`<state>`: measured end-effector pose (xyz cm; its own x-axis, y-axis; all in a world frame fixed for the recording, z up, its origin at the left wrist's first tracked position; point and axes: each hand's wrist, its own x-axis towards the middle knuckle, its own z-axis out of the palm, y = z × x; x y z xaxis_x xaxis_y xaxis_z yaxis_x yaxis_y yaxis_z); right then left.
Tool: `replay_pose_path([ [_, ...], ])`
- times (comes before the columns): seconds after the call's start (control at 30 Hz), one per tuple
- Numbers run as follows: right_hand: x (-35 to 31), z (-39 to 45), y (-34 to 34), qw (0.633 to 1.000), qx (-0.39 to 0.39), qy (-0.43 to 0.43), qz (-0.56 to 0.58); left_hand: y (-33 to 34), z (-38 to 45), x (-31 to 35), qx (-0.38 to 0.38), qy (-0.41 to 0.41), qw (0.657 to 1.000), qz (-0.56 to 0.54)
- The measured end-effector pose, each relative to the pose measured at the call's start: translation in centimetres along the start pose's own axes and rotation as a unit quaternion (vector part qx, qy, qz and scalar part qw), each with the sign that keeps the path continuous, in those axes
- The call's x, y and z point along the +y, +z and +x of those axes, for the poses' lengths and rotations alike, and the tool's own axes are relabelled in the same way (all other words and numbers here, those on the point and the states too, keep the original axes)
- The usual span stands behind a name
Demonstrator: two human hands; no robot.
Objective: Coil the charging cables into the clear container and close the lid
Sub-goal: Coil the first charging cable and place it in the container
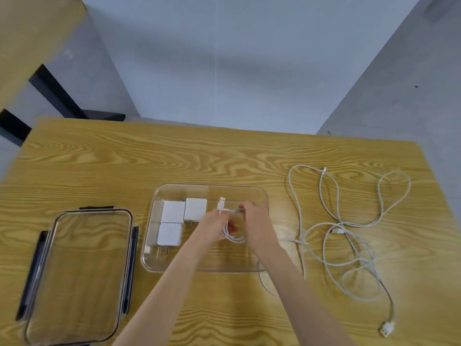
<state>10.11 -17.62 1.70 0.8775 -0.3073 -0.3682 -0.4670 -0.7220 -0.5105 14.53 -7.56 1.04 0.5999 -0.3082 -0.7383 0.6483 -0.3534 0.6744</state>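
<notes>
A clear container (212,189) sits open in the middle of the wooden table. Three white charger blocks (173,212) lie in its left half. Over its right half, my left hand (212,227) and my right hand (254,221) both hold a coiled white cable (235,237), whose USB plug (221,203) sticks up past my fingers. Loose white cables (349,233) sprawl on the table to the right of the container. The clear lid (82,273) with dark latches lies flat at the left.
The table's far edge (224,127) meets a grey floor. A second wooden table (27,41) with dark legs stands at the back left. One loose cable's USB plug (386,329) lies near the front right corner.
</notes>
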Motion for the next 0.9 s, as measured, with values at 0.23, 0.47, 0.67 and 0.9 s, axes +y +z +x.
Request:
replay_pose_path([
  [0.23, -0.8, 1.3, 0.7, 0.994, 0.038, 0.047, -0.095, -0.6, 2.8, -0.9, 0.084, 0.009, 0.989, 0.12],
  [0.47, -0.8, 1.4, 0.9, 0.993, 0.011, 0.043, -0.112, -0.5, 2.7, -0.9, 0.167, 0.102, 0.964, 0.179],
  [0.67, -0.6, 1.6, 1.0, 0.995, 0.018, 0.031, -0.092, -0.8, 2.4, -0.9, 0.186, 0.143, 0.954, 0.185],
  [0.9, -0.4, 2.2, 1.2, 0.998, 0.032, 0.056, -0.014, -0.6, 2.1, -1.2, 0.169, 0.204, 0.933, 0.244],
])
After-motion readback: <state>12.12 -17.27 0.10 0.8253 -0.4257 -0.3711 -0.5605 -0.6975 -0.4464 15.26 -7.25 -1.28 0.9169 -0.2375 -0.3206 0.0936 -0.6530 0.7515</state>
